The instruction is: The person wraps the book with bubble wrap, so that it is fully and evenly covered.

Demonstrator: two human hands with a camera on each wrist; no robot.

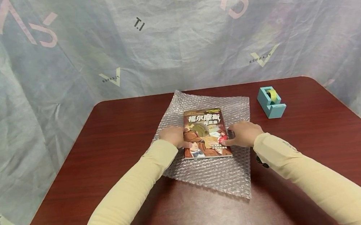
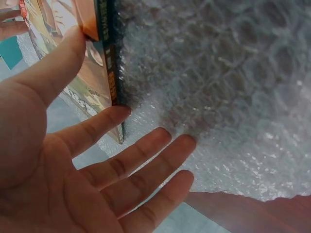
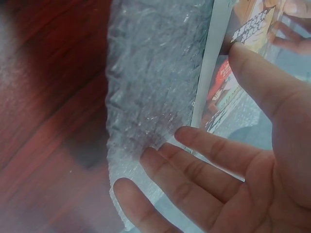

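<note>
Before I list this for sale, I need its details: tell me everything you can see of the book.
The book lies front up on bubble wrap, its title at the far end in large white Chinese characters. Illustrated figures in brown and orange fill the glossy-looking cover, with a red patch near the right edge. The spine is dark; the page edges look pale. Thumbs of the left hand and right hand touch the front.

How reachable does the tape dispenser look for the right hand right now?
Probably yes: the tape dispenser sits ahead and to the right of the right hand, with nothing standing between them on the table. That hand touches the book, so it would likely have to leave it first.
</note>
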